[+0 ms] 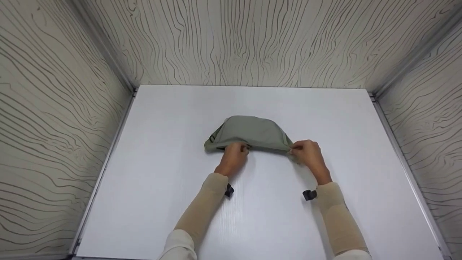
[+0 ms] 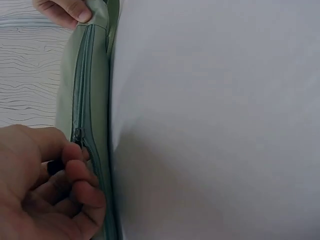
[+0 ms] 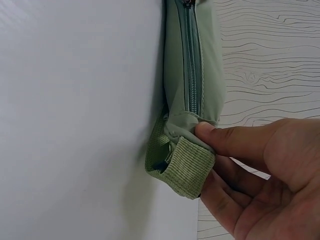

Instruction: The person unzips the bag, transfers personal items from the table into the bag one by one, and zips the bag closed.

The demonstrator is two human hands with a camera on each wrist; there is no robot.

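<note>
A sage-green waist bag (image 1: 252, 130) lies on the white table, its curved side away from me and its zipped edge toward me. My left hand (image 1: 234, 159) pinches the zipper pull (image 2: 78, 135) near the middle of that edge. From the slider to the right end the zipper teeth (image 3: 191, 75) are closed, while a dark gap shows left of the hand. At the right end, my right hand (image 1: 310, 155) grips the bag's corner between thumb and fingers, beside a folded webbing strap (image 3: 189, 169).
The white tabletop (image 1: 162, 202) spreads around the bag. Wood-grain patterned panels (image 1: 231, 43) rise at the back and both sides, with grey metal rails (image 1: 108, 50) along their corners. A black buckle (image 1: 212, 138) sits at the bag's left end.
</note>
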